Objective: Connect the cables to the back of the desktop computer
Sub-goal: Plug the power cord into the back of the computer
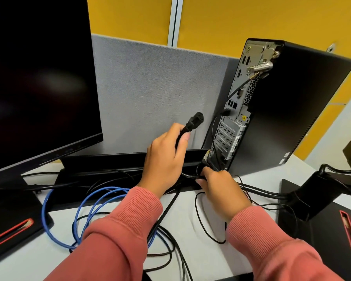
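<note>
From the head view, the left hand [166, 157] grips a black power cable [194, 122] left of the upright desktop computer [292, 102]. The right hand [221, 187] grasps black cables [257, 190] at its base; its fingertips are hidden.

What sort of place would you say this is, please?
Most likely an office cubicle: fabric partition panels behind a desk that holds a monitor and a desktop computer.
</note>
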Action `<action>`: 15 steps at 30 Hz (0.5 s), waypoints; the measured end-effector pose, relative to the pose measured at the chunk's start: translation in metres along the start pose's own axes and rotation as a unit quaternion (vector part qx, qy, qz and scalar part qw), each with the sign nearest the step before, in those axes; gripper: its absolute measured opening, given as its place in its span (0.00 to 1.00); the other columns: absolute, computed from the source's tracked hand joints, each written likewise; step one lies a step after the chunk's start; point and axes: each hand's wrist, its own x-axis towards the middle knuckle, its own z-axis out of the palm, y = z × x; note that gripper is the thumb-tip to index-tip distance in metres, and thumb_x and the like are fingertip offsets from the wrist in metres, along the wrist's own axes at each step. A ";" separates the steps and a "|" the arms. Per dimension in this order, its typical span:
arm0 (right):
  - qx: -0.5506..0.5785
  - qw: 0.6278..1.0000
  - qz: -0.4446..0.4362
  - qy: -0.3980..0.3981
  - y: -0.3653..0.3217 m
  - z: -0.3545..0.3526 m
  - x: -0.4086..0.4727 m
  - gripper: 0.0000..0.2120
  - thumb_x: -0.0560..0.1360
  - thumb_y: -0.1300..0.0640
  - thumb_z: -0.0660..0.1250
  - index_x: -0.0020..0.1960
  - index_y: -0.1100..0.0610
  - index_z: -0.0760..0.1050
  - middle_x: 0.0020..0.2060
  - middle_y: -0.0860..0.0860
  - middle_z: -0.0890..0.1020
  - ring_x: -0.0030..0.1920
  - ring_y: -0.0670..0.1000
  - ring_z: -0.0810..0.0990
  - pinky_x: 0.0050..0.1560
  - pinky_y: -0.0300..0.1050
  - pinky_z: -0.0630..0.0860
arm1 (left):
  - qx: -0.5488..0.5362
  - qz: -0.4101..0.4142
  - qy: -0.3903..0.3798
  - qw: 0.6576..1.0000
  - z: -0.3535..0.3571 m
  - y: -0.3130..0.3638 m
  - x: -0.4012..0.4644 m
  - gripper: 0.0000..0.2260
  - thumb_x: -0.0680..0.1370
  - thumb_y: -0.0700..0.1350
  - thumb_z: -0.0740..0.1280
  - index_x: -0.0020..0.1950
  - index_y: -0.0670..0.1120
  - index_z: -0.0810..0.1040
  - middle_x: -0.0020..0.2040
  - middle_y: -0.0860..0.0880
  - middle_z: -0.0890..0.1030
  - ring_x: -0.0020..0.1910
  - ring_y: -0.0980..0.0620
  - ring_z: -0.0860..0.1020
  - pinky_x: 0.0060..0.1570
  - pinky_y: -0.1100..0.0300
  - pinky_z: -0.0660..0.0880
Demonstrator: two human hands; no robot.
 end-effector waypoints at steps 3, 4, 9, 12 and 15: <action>-0.102 0.994 -0.017 -0.023 -0.006 0.003 0.005 0.15 0.84 0.48 0.60 0.60 0.60 0.74 0.55 0.58 0.81 0.59 0.61 0.77 0.54 0.50 0.72 | 0.032 0.006 -0.045 0.998 -0.002 0.003 -0.005 0.07 0.86 0.52 0.59 0.51 0.52 0.72 0.33 0.54 0.70 0.33 0.53 0.69 0.35 0.49 0.73; -0.119 0.992 -0.020 -0.026 -0.005 0.004 0.005 0.14 0.84 0.49 0.60 0.61 0.59 0.74 0.57 0.57 0.80 0.60 0.61 0.76 0.56 0.50 0.72 | 0.044 0.008 -0.058 0.997 -0.003 0.005 -0.006 0.07 0.86 0.52 0.59 0.51 0.52 0.72 0.34 0.55 0.69 0.34 0.53 0.68 0.36 0.50 0.71; -0.078 0.995 -0.054 -0.008 0.001 -0.004 -0.014 0.17 0.82 0.56 0.62 0.70 0.49 0.72 0.75 0.51 0.70 0.70 0.56 0.71 0.67 0.53 0.72 | 0.102 -0.005 -0.090 0.991 -0.002 0.001 -0.007 0.09 0.85 0.54 0.58 0.50 0.52 0.72 0.40 0.53 0.75 0.38 0.50 0.73 0.40 0.49 0.75; 0.068 0.988 -0.057 0.128 0.002 -0.020 -0.029 0.11 0.78 0.58 0.66 0.57 0.48 0.82 0.53 0.46 0.86 0.51 0.47 0.83 0.54 0.49 0.79 | 0.133 -0.019 -0.093 0.987 -0.001 -0.005 -0.003 0.10 0.85 0.57 0.58 0.55 0.55 0.77 0.41 0.53 0.77 0.39 0.50 0.76 0.40 0.50 0.77; 0.234 0.926 -0.017 0.297 0.004 -0.043 -0.034 0.09 0.75 0.63 0.68 0.43 0.51 0.83 0.33 0.45 0.84 0.35 0.48 0.83 0.40 0.50 0.81 | 0.171 -0.026 -0.116 0.978 -0.001 -0.003 -0.001 0.12 0.85 0.57 0.58 0.66 0.63 0.77 0.40 0.54 0.75 0.41 0.51 0.76 0.36 0.57 0.71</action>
